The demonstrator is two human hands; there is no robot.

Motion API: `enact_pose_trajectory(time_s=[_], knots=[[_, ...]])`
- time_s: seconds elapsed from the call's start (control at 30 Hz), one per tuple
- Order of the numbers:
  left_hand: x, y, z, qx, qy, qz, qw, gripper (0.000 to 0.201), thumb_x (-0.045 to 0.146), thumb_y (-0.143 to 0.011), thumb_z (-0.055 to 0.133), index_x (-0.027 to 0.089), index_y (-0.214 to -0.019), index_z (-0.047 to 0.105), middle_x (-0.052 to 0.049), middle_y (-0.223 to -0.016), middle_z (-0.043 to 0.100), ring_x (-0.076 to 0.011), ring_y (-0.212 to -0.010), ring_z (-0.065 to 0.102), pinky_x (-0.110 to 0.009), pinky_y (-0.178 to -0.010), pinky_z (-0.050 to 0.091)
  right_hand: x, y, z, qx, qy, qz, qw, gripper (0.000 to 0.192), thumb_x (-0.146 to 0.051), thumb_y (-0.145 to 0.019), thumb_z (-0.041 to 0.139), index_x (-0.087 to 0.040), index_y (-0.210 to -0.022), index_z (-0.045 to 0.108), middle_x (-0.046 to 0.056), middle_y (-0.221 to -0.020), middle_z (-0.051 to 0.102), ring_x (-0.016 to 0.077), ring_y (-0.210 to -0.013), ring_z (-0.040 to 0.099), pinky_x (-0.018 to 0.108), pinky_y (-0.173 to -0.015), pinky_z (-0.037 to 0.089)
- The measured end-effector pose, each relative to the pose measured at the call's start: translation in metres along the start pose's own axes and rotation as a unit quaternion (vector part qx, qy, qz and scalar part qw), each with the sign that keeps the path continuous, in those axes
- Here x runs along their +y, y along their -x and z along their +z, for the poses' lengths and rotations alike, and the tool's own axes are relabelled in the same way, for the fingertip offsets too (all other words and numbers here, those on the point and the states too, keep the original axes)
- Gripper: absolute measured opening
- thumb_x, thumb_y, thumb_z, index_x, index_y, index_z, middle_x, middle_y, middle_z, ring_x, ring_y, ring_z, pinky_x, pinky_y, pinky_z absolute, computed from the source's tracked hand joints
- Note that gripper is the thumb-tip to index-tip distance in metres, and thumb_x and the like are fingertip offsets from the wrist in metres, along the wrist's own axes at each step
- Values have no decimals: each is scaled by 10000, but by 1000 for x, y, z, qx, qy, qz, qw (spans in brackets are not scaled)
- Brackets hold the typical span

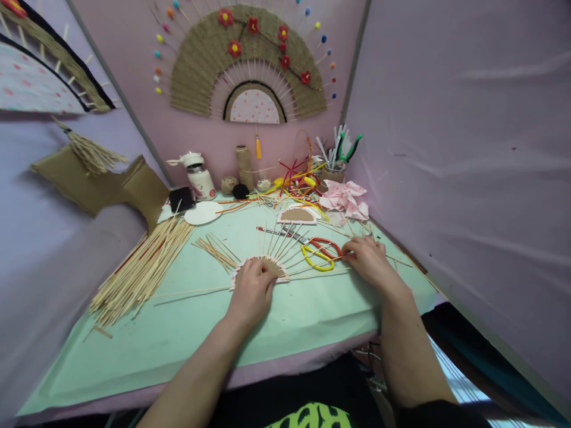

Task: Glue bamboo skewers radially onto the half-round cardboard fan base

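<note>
while the left hand lies flat, palm down, on the half-disc at the middle of the tabletop, pressing it rather than gripping, the right hand sits off to the right with fingertips pinched on a thin stick; grip looks closed on it, though the stick end under the fingers is hard to make out. half-disc is straight ahead of the body, flat edge toward the person, curved edge away. sticks fan out of it like spokes, up and to both sides. held stick lies nearly level, long axis left-right, running from the right hand toward the half-disc's right corner. so right hand is at the stick's outer end, left hand is at the hub. scissors, red and yellow handles, lie just beside the right hand, between it and the fan, touching or nearly touching the fingers. stick pile lies well apart to the left, long axis diagonal, nearer the left hand. second half-disc farther back.
</note>
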State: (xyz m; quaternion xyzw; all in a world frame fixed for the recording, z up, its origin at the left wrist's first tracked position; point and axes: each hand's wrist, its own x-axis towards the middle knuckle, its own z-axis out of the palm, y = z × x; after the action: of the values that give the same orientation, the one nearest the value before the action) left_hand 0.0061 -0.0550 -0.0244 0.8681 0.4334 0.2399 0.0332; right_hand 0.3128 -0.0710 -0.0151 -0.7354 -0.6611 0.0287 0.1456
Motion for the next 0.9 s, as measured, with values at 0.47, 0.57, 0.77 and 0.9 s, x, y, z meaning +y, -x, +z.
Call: enact_pose_trajectory(time_s=[0.47, 0.57, 0.77, 0.9], knots=[[-2, 0, 3, 16, 3, 20, 1000, 252, 89, -887, 534, 205, -886, 757, -83, -896, 596, -239, -904, 475, -378, -789, 425, 2, -2, 4, 25, -6, -11, 1000, 136, -182, -854, 629, -245, -800, 737, 59, -946, 692, 263, -1023, 529, 374, -827, 277], [-2, 0, 3, 19, 5, 23, 1000, 242, 81, -881, 540, 200, -885, 751, -79, -888, 590, -237, -906, 479, -367, -784, 420, 1, -2, 3, 18, -6, -7, 1000, 133, -181, -854, 631, -246, -810, 739, 61, -957, 693, 265, -1029, 526, 371, -823, 274], [-1, 0, 2, 24, 3, 28, 999, 245, 83, -882, 527, 195, -865, 744, -80, -882, 589, -234, -894, 476, -367, -781, 420, 0, 0, 2, 7, -2, 1, 1000, 136, -179, -850, 630, -253, -842, 744, 60, -987, 698, 275, -1061, 526, 379, -844, 283], [-2, 0, 2, 24, 6, 24, 999, 251, 88, -887, 523, 204, -871, 745, -78, -885, 592, -233, -895, 479, -371, -787, 423, 3, 2, 1, 24, 2, -12, 1000, 152, -177, -841, 620, -254, -884, 743, 65, -996, 699, 272, -1046, 536, 378, -826, 297]])
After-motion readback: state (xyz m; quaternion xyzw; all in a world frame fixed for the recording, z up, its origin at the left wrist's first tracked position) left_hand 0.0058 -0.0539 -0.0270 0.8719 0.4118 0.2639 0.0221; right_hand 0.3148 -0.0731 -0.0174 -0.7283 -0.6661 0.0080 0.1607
